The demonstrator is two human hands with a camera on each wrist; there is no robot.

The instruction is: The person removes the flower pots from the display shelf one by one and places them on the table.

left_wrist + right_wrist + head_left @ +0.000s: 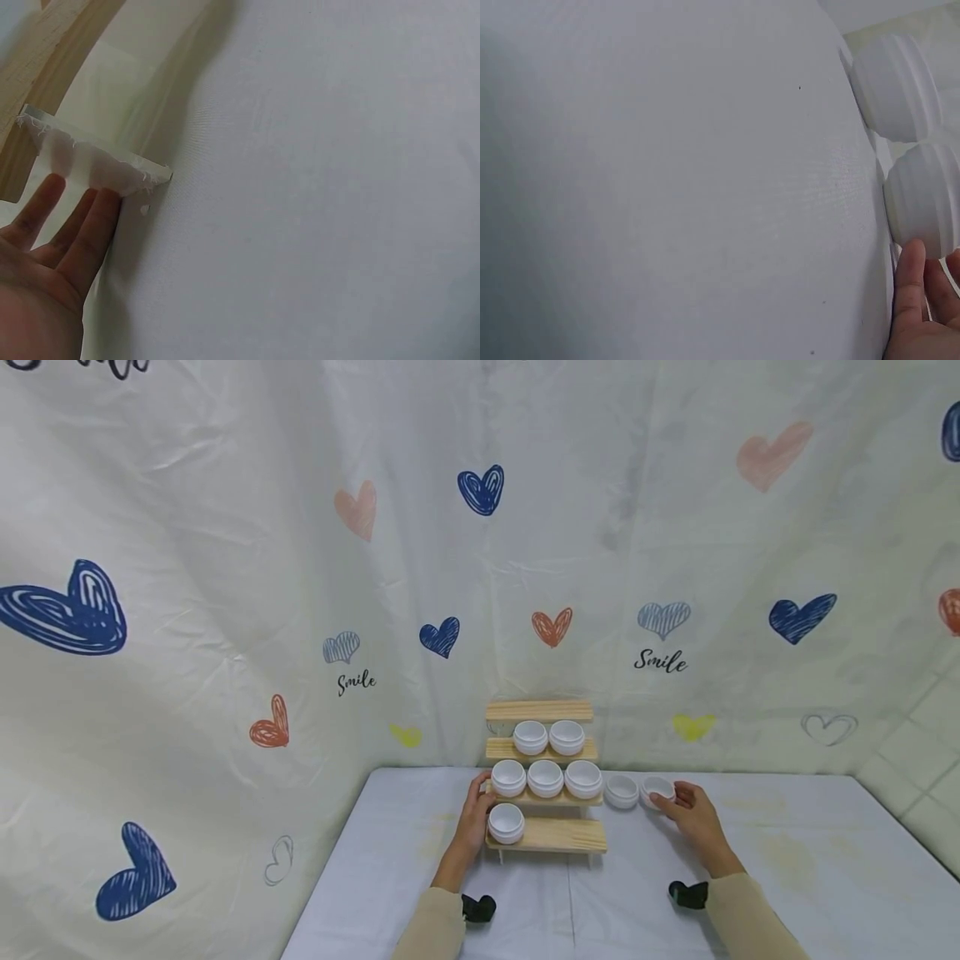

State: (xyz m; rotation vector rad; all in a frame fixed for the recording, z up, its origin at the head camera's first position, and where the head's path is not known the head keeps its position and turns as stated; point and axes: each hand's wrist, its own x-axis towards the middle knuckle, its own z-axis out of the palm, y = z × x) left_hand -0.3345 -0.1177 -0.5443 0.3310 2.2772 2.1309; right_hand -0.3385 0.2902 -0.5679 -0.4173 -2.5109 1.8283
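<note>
A tiered wooden stand (558, 835) holds small white bowls: two on an upper step, three on the one below, and a single bowl (506, 823) on the lowest. At the stand's left side is my left hand (472, 818); in the left wrist view its fairly straight fingers (90, 232) touch a pale upright support (97, 154) under a wooden board. Two more white bowls stand side by side on the table, right of the stand. My right hand (693, 818) pinches the outer bowl (922, 199) at its side, beside the neighbouring bowl (896, 86).
A white cloth covers the table (637, 902). Behind it hangs a pale curtain (592, 552) printed with hearts. The stand's top board (538, 710) bears no bowls, and bare wood shows on the lowest step right of its bowl.
</note>
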